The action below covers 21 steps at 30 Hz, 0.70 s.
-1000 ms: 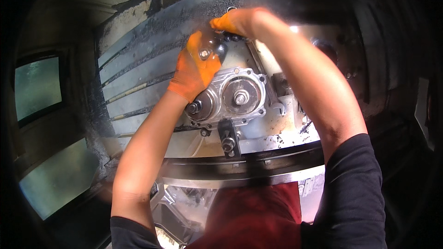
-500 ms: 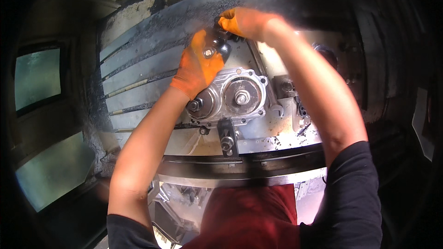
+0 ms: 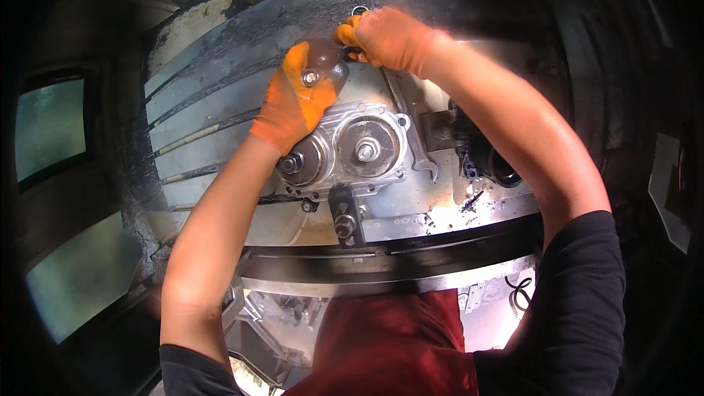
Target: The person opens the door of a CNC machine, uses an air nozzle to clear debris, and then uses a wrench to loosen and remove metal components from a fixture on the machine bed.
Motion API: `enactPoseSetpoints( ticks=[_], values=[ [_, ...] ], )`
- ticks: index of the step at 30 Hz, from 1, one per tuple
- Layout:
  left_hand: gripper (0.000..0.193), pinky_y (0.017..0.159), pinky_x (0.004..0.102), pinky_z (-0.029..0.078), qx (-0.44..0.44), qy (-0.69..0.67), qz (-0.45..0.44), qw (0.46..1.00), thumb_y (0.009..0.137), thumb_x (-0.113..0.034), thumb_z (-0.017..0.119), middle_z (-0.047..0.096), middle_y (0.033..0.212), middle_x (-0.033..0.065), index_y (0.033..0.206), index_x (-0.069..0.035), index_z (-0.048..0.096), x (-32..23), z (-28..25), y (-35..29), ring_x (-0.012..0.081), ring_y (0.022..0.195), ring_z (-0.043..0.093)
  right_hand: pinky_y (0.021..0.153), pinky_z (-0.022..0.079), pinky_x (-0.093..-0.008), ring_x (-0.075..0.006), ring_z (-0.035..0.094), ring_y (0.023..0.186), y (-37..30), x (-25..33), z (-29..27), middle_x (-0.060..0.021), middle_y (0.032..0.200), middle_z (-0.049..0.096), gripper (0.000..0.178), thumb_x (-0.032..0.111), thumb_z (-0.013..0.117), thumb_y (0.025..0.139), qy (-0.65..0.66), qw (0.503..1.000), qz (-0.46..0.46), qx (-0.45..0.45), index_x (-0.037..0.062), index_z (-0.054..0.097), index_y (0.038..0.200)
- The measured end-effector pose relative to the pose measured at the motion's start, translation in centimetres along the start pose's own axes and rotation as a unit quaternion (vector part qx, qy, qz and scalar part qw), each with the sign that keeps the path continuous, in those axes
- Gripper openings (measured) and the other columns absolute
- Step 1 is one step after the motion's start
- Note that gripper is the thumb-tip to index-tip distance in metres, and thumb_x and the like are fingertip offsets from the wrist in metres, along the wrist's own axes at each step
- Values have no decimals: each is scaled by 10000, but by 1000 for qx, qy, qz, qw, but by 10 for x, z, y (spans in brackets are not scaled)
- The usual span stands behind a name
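My left hand (image 3: pixel 293 99), in an orange glove, is closed around a dark rounded part (image 3: pixel 331 66) beyond the metal housing. A bright nut on a stud (image 3: pixel 310 77) shows beside its thumb. My right hand (image 3: pixel 389 38), also gloved, has its fingers curled just right of that part. What they hold is mostly hidden; a small metal ring (image 3: pixel 359 10) shows at their far side. Nearer me lies the silvery housing (image 3: pixel 334 169) with two round discs, each with a nut and stud (image 3: pixel 367 149) at its middle. A black clamp strap (image 3: pixel 344 214) bears on its near edge.
An open-ended spanner (image 3: pixel 421 154) lies right of the housing, near a dark metal block (image 3: pixel 440 130). Slots run across the machine table (image 3: pixel 198 106) at left. A dark rail (image 3: pixel 308 260) and a bright sill border the near side. Dark walls enclose both sides.
The view has shifted, so the housing sits further left and lower. My right hand has turned, and a metal ring now shows by its fingers. My left hand stays at the dark part.
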<state>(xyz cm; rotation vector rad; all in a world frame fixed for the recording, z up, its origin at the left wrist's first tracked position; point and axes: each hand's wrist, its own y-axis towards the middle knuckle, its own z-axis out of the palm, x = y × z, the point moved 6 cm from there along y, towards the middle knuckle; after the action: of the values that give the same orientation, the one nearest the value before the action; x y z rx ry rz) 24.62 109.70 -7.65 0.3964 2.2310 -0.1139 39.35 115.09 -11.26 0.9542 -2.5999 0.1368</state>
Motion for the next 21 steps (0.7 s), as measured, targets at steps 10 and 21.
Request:
enactPoseSetpoints(
  ticks=[10,21],
  values=[
    [395,874,380,524,-16,36,16,999,823,-183,715,683,1084,167,1159,-16,593,1,-2,5,314,1005,672,823,494,-442,-363,595,984,7,-2,0,-135,1013,619,336,167,724,788,-13,993,-110,-48,66,614,1089],
    [404,869,382,534,-6,40,40,998,814,-158,707,690,1072,167,1174,-22,581,8,2,5,328,990,678,822,507,-452,-376,596,958,-1,5,-1,-156,976,612,339,185,766,738,-7,991,-26,-131,59,595,1003]
  ],
)
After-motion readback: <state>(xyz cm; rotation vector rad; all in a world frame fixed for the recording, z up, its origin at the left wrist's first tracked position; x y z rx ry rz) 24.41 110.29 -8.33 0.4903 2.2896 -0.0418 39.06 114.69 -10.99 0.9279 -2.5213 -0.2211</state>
